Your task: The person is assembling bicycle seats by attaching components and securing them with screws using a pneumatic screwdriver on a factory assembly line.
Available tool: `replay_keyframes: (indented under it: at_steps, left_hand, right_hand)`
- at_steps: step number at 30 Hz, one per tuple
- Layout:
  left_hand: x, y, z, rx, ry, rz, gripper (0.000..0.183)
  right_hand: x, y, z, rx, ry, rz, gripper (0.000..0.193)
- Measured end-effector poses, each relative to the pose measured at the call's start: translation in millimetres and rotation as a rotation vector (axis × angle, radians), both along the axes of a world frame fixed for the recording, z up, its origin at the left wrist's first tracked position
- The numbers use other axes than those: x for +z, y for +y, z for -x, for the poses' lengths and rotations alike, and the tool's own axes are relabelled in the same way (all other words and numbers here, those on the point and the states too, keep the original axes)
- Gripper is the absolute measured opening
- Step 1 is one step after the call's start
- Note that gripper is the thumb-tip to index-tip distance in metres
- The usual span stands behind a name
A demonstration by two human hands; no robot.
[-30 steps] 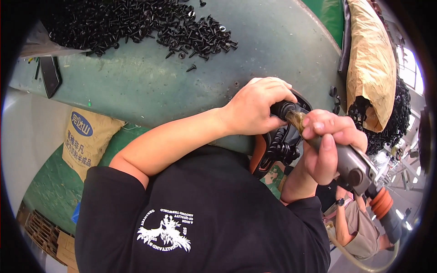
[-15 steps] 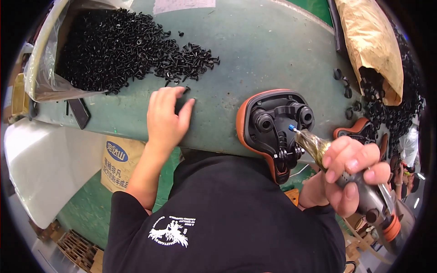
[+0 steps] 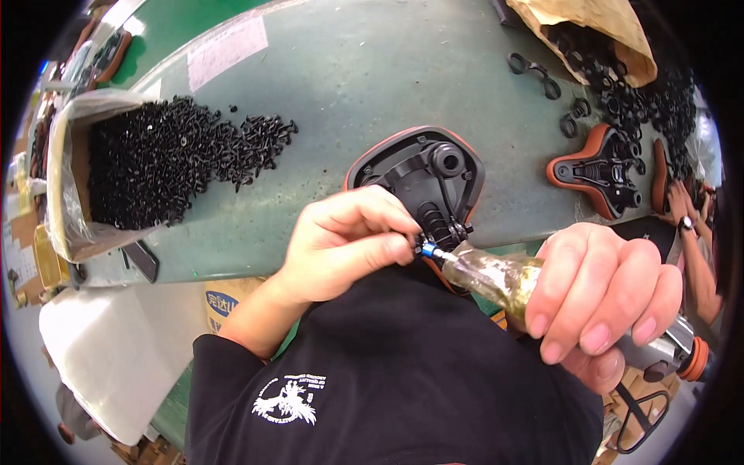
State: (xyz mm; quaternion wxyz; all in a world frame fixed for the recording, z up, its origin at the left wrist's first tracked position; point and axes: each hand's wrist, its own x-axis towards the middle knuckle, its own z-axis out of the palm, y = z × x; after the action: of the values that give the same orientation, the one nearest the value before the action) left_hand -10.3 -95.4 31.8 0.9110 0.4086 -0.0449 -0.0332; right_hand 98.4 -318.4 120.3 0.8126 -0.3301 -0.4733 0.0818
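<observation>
Right at the fingertips, the left hand pinches a small dark piece, by its look a screw, against the blue tip of the driver. The right hand has its fingers wrapped firmly round the driver's body, its nose angled up and leftward. Whether the screw is seated yet, the fingers hide.

This looks like the loading step: screw to bit. The next move would call for a square seat, a clear left thumb and a steady, straight aim into the saddle.

And there lies the saddle, underside up on the bench, just behind the left fingers, a round socket in plain view. Leftward, loose screws spill from a lined box. Off right, a second saddle sits near black rings and a paper bag.
</observation>
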Motion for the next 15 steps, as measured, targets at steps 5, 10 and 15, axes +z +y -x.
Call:
replay_keyframes:
  at_steps: [5,10,15]
  left_hand:
    - [-3.7,-14.0,-13.7,-0.141,0.081,0.02,0.023]
    - [-4.1,-13.8,-26.8,-0.083,-0.09,-0.349,0.027]
    - [5.0,-15.9,-28.4,-0.255,0.183,-0.064,0.026]
  right_hand:
    - [-5.2,-10.6,1.7,-0.041,-0.028,0.012,0.032]
    - [-7.8,-22.6,2.4,-0.065,0.014,0.035,0.033]
    - [-14.1,-27.9,2.8,-0.099,0.051,-0.02,0.033]
